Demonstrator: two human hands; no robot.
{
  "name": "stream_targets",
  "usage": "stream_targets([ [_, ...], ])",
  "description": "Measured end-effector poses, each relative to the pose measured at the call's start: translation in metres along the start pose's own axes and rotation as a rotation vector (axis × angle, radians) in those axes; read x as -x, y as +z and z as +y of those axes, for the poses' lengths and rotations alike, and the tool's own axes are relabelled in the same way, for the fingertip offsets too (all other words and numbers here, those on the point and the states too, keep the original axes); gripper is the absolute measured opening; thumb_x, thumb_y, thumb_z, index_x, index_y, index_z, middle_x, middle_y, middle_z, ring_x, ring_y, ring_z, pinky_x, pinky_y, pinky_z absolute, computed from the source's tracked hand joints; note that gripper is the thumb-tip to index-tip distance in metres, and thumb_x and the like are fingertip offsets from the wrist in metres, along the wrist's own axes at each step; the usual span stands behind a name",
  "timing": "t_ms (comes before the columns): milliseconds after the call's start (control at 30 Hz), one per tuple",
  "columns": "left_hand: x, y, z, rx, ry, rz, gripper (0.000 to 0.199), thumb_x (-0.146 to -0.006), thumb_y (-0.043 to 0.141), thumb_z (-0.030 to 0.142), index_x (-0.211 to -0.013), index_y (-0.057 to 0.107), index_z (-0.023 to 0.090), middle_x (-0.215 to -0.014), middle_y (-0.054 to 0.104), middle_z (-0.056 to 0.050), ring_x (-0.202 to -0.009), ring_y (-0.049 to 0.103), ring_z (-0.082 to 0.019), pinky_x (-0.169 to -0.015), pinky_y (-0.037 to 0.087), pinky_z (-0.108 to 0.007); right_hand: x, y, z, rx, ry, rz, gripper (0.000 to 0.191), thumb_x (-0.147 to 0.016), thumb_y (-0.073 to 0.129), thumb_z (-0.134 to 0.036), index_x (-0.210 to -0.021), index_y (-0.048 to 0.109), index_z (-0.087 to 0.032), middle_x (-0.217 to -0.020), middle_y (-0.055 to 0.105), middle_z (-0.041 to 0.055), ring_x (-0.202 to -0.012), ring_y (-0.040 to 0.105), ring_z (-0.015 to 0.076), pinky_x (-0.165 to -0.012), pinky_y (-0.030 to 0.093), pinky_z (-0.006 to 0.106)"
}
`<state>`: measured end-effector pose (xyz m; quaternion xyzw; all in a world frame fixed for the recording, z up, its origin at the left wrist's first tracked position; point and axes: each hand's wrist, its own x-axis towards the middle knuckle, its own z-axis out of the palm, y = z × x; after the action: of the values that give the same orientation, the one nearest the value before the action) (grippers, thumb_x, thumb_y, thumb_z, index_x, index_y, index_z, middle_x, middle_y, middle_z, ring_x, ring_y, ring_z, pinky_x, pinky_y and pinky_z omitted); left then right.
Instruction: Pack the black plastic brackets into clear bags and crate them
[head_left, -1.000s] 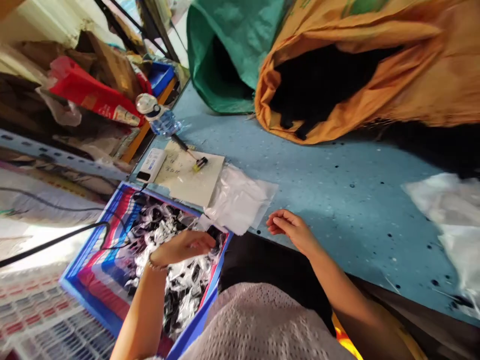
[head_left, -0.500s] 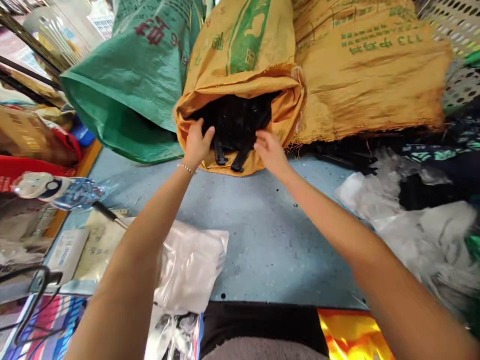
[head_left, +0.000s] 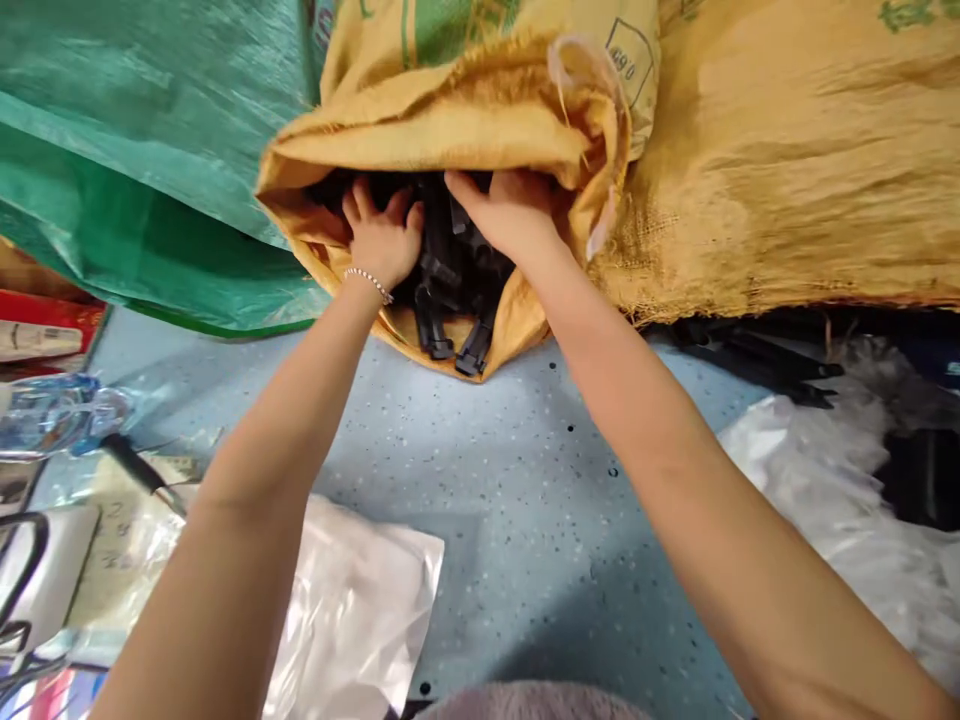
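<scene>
My left hand [head_left: 382,240] reaches into the mouth of the orange woven sack [head_left: 450,140], its fingers spread over black plastic parts [head_left: 442,265]. A beaded bracelet circles that wrist. At the right side of the same opening is my right hand [head_left: 514,215], thumb stretched out and apart from the fingers. The fingertips of this hand are lost in the sack's shade, and nothing shows in its grip. Two black pieces stick out over the sack's lower lip, between my forearms. How deep the parts lie inside is hidden.
A green sack [head_left: 172,170] gapes on the left; another orange sack [head_left: 780,180] lies right, with black parts [head_left: 772,360] under its edge. On the blue table [head_left: 525,500] are a white plastic bag [head_left: 360,600], a black-handled tool [head_left: 135,465] and crumpled clear plastic [head_left: 825,490].
Both hands have gone deeper into the orange sack, the right one from its rim to inside. The view has come closer to the sack's mouth.
</scene>
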<state>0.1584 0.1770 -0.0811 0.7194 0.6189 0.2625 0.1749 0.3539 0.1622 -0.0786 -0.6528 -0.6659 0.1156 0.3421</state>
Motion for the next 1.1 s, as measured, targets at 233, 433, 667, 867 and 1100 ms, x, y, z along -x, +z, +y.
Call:
stream_targets([
  [233,0.081,0.014,0.001,0.117,0.103,0.022,0.056,-0.096,0.051,0.046,-0.148,0.052,0.025,-0.161,0.044,-0.012,-0.149,0.039,-0.038,-0.124,0.027,-0.057,0.081,-0.026,-0.007,-0.121,-0.011,-0.049,0.080,-0.095,0.049,-0.072,-0.155,0.040,-0.021,-0.148,0.053,0.0172,-0.141,0.049,0.0375,-0.117,0.038,0.059],
  [433,0.132,0.009,0.012,0.136,0.067,0.072,0.056,-0.095,0.052,0.040,-0.148,0.053,0.020,-0.163,0.042,-0.016,-0.151,0.035,-0.040,-0.125,0.020,-0.063,0.150,-0.039,-0.015,-0.084,-0.022,-0.078,0.067,-0.100,0.050,-0.060,-0.156,0.039,-0.025,-0.145,0.054,0.0164,-0.137,0.052,0.0384,-0.112,0.041,0.065],
  [667,0.210,0.001,0.043,-0.027,0.182,0.015,0.043,-0.093,0.051,0.028,-0.131,0.066,0.018,-0.171,0.029,-0.011,-0.161,0.010,-0.041,-0.127,0.009,-0.066,0.242,-0.046,-0.027,0.212,0.000,-0.100,0.061,-0.101,0.051,-0.029,-0.160,0.038,-0.017,-0.154,0.039,0.0228,-0.144,0.042,0.0403,-0.117,0.038,0.060],
  [867,0.265,0.017,0.058,-0.159,0.165,-0.040,0.038,-0.092,0.050,0.025,-0.123,0.068,0.011,-0.166,0.033,-0.024,-0.161,0.012,-0.041,-0.125,0.003,-0.070,0.278,-0.076,-0.047,0.229,0.081,-0.132,0.036,-0.099,0.051,-0.025,-0.131,0.068,-0.018,-0.142,0.052,0.0198,-0.135,0.049,0.0387,-0.111,0.044,0.057],
  [1100,0.259,-0.004,0.060,-0.009,0.018,-0.135,0.038,-0.090,0.055,0.023,-0.122,0.074,0.019,-0.136,0.067,-0.020,-0.145,0.045,-0.040,-0.123,0.020,-0.067,0.350,-0.069,-0.061,0.157,0.212,-0.284,0.058,-0.099,0.055,-0.030,-0.155,0.043,-0.016,-0.130,0.062,0.0222,-0.118,0.062,0.0365,-0.097,0.052,0.049],
])
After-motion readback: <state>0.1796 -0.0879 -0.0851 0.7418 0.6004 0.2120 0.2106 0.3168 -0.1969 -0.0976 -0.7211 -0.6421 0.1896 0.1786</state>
